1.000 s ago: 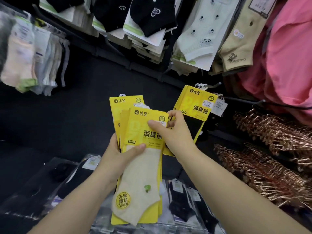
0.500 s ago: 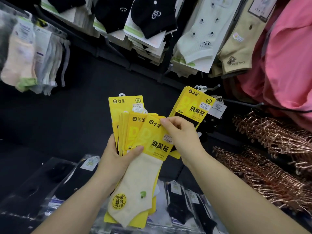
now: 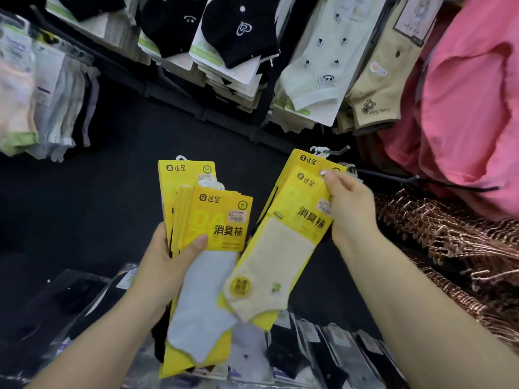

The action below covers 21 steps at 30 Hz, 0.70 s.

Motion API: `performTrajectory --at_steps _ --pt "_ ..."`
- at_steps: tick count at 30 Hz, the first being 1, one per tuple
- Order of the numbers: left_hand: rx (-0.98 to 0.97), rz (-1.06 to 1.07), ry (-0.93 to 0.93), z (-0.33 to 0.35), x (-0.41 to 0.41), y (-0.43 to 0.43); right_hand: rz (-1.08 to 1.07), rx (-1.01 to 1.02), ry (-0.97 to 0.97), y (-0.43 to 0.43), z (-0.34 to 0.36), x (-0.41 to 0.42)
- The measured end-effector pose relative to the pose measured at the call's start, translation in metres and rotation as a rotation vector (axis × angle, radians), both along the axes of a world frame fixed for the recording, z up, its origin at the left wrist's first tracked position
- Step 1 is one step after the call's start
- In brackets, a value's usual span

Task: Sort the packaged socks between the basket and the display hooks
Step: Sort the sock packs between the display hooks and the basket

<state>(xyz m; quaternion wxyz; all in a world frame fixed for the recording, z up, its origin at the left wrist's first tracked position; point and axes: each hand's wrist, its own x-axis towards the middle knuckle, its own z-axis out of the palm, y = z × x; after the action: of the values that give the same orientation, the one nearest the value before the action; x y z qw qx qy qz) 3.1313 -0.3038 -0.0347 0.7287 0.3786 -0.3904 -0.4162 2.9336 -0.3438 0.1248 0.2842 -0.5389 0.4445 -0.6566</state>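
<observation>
A: Left hand (image 3: 165, 265)?
B: Head view: it grips a stack (image 3: 216, 220) of yellow packs, thumb pressing the front one.
A: The right hand (image 3: 351, 209)?
B: It pinches 1 cream-sock pack (image 3: 280, 248) by its top, in front of the hung packs (image 3: 297, 160) on a hook (image 3: 338, 150).

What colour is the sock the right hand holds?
The sock is cream; the head view shows it best.

Left hand (image 3: 165, 262) gripping sock packs (image 3: 217, 220), right hand (image 3: 351, 210) pinching one pack (image 3: 280, 256)
</observation>
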Motion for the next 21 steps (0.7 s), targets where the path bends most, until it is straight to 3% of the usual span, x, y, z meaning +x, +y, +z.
performTrajectory --at_steps 5,11,15,17,21 --pt "0.02 0.133 -0.165 0.001 0.012 -0.001 -0.155 -0.155 -0.019 -0.02 0.04 -0.008" --pt "0.042 0.129 -0.185 -0.001 0.013 -0.002 -0.143 0.001 0.039 -0.05 0.045 0.0" --pt "0.049 0.075 -0.16 -0.002 0.011 -0.002 -0.384 -0.086 0.05 -0.055 0.031 0.0" --pt "0.048 0.061 -0.152 -0.002 0.01 -0.001 -0.536 -0.134 0.229 -0.051 0.008 -0.001" --pt "0.043 0.022 -0.1 -0.001 0.007 -0.001 -0.451 -0.252 0.641 -0.044 -0.024 -0.001"
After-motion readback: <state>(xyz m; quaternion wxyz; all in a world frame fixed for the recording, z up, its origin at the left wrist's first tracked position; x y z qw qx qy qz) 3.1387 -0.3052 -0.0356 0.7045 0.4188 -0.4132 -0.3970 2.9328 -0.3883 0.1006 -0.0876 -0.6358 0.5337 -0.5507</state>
